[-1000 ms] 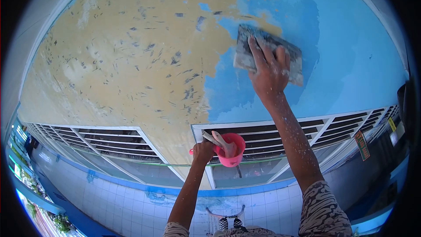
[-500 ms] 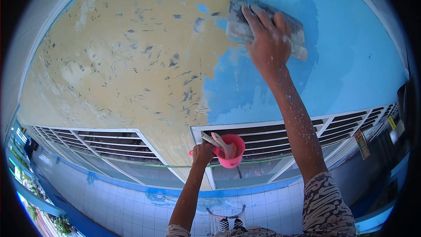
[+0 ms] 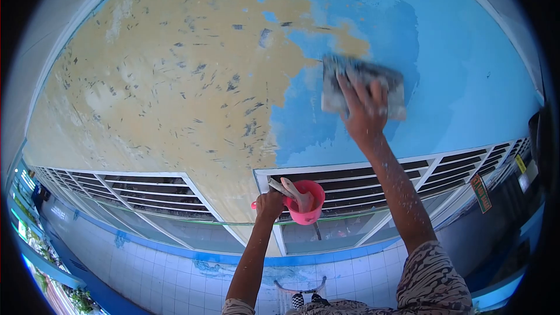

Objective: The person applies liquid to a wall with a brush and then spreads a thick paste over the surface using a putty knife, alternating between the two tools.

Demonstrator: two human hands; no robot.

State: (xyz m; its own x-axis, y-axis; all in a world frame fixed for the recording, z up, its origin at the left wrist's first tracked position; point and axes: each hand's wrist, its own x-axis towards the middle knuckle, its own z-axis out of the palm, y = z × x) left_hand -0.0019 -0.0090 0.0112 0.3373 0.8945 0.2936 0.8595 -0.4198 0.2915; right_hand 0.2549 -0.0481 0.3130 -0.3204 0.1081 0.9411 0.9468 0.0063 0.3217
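Observation:
My right hand, fingers spread, presses a flat rectangular grey sheet, dark along its top, against the painted wall. Motion blurs the sheet, and its kind cannot be made out. Bare yellowish patches and darker, wet-looking blue surround it. Lower down, my left hand is closed round the handle of a pink plastic dipper. A paintbrush leans inside the dipper, and a pale flat stick shows right above my left fingers. Pale flecks dot my right forearm.
Louvred windows with white frames run below the painted wall. A stool or ladder top shows near my checkered shoes, above a tiled floor. To the right hangs a small sign.
My right hand has slid the grey sheet down the wall, uncovering a yellowish patch above it. My left hand and the dipper are almost where they were.

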